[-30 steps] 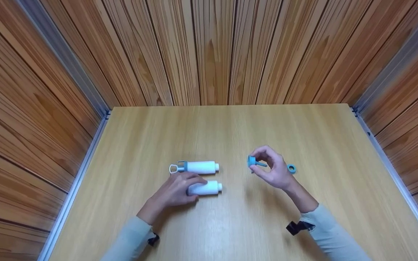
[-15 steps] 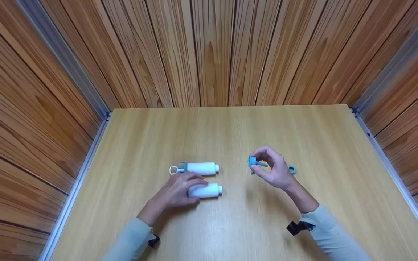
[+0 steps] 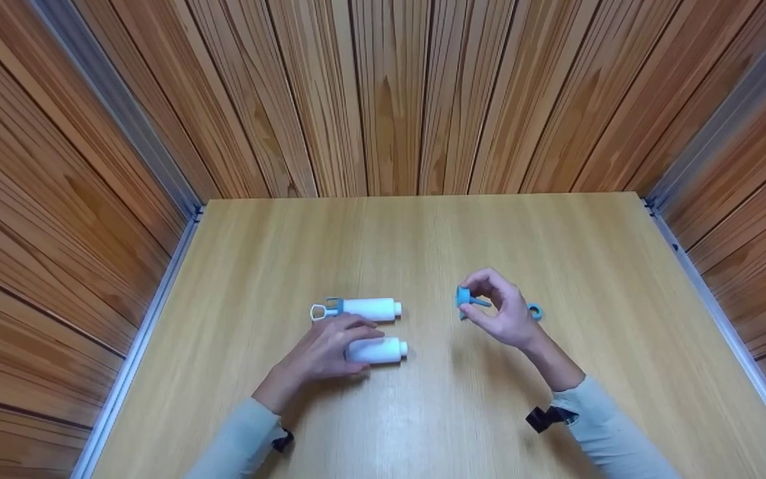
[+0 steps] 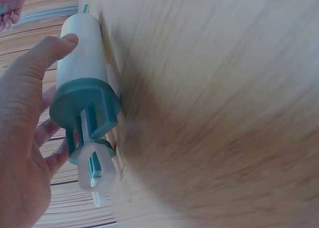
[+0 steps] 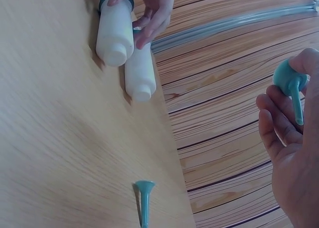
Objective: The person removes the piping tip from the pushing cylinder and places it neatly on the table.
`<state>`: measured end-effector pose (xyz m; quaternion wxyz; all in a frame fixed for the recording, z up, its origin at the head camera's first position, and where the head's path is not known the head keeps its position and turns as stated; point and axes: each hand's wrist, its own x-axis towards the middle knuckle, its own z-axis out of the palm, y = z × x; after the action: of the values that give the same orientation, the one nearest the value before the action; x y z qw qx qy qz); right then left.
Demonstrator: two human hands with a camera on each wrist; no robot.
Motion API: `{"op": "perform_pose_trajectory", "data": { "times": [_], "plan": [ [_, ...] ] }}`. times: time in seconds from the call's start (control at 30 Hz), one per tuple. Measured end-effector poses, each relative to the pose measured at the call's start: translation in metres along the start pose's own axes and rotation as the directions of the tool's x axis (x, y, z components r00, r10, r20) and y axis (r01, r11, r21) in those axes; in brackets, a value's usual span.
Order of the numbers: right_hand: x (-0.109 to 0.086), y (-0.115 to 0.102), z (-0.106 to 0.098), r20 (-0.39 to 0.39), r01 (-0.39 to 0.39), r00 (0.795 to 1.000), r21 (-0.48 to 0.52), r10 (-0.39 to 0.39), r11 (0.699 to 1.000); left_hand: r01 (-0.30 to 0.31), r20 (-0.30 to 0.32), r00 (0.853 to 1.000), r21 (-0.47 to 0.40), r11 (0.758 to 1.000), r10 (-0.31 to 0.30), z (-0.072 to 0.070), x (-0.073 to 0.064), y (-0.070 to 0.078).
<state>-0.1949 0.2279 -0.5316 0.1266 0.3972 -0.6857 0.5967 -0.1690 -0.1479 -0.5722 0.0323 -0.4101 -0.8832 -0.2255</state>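
My left hand (image 3: 322,349) grips the nearer of two large white syringes (image 3: 382,350), which lies on the table pointing right. Its thumb lies along the white barrel in the left wrist view, where a teal collar (image 4: 77,103) and a pale ring handle (image 4: 82,175) also show. Just beyond lies the second white syringe (image 3: 371,309), parallel to the first. Raised above the table, my right hand (image 3: 499,311) pinches a teal funnel-shaped nozzle (image 3: 463,297) by its wide end. The nozzle's thin spout points away from the palm in the right wrist view (image 5: 296,106).
Another teal nozzle (image 3: 534,311) lies on the wooden table (image 3: 423,246), just behind the right hand; its flared end (image 5: 145,185) shows in the right wrist view. Wood-panelled walls (image 3: 389,100) and metal rails (image 3: 137,332) enclose the table.
My left fingers have slid very slightly right along the nearer syringe. The right hand holds the nozzle in almost the same place throughout.
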Motion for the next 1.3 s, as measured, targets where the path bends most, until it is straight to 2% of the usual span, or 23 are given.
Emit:
{"op": "perform_pose_trajectory", "data": {
  "times": [0.27, 0.43, 0.7, 1.0, 1.3],
  "plan": [
    [-0.004, 0.000, -0.001, -0.012, -0.051, 0.999, -0.014, 0.051, 0.999, -0.036, -0.049, 0.998, -0.019, 0.999, 0.035, -0.006, 0.007, 0.004],
    [-0.006, 0.003, -0.001, -0.002, -0.064, 0.998, -0.013, 0.064, 0.998, -0.046, -0.092, 0.995, -0.054, 0.997, 0.041, -0.015, 0.010, 0.011],
    [-0.007, 0.004, -0.001, -0.005, -0.071, 0.997, -0.019, 0.071, 0.997, -0.092, -0.186, 0.980, -0.094, 0.991, 0.073, -0.029, 0.018, 0.018],
    [-0.008, 0.007, 0.001, -0.003, -0.082, 0.997, -0.020, 0.082, 0.996, -0.059, -0.239, 0.971, -0.184, 0.981, 0.014, -0.034, 0.028, 0.027],
    [-0.006, 0.007, 0.002, -0.012, -0.083, 0.996, -0.008, 0.083, 0.996, -0.093, -0.294, 0.955, -0.229, 0.969, 0.022, -0.036, 0.041, 0.033]
  ]
}}
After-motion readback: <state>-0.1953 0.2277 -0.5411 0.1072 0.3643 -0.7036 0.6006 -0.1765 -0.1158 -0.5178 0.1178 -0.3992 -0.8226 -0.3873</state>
